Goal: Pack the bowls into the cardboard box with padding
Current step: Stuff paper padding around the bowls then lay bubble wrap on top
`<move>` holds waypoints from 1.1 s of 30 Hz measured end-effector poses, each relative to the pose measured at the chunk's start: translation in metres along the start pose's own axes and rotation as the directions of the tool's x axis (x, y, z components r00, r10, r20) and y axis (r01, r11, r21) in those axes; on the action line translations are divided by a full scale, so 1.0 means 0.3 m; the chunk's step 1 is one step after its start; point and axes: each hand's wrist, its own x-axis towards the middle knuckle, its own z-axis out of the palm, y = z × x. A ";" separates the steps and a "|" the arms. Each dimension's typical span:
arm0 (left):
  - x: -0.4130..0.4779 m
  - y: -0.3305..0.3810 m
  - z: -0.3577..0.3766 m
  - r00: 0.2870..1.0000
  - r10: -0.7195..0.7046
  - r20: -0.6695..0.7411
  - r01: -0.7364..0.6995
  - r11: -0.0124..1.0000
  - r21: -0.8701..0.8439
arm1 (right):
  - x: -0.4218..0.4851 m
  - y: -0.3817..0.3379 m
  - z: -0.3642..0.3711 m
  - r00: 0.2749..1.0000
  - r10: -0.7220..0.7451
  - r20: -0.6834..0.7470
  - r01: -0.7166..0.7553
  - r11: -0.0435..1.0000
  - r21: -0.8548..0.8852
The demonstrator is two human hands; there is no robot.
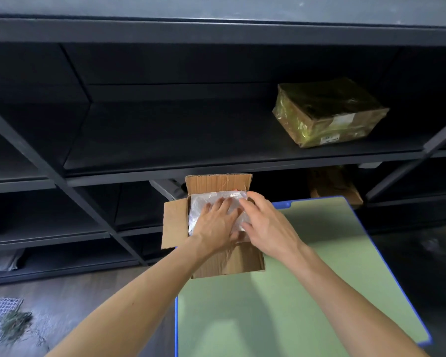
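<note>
Currently tamping the padding. Cardboard box [227,261] sits at far-left corner of counter [294,292], flaps out. Bubble wrap [206,199] fills the opening. Bowls not visible, prob underneath, can't confirm. Left hand [216,225] lies flat on wrap, fingers straight & spread. Right hand [265,225] is at wrap's right edge, fingers extended, gripping nothing AFAICT. To do it well: press evenly w/ palms, tuck wrap down along walls & corners, avoid point loads over bowl rims, get wrap below flap fold line before closing.

open cardboard box [229,264], flaps spread, on green table [294,292] far corner; clear bubble wrap [202,199] covering its opening.
</note>
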 end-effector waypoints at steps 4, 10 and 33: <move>-0.004 -0.022 0.005 1.000 0.000 -0.011 0.000 1.000 -0.006 | -0.008 -0.032 0.051 0.999 -0.042 0.031 0.043 0.999 -0.031; -0.085 -0.114 0.034 0.986 -0.073 -0.150 0.069 0.997 -0.036 | -0.017 -0.021 0.111 0.998 -0.061 0.036 0.062 0.997 -0.048; -0.314 -0.239 0.019 0.918 -0.390 -0.068 0.351 0.882 -0.315 | 0.023 -0.098 0.153 0.992 0.009 0.122 0.017 0.978 -0.209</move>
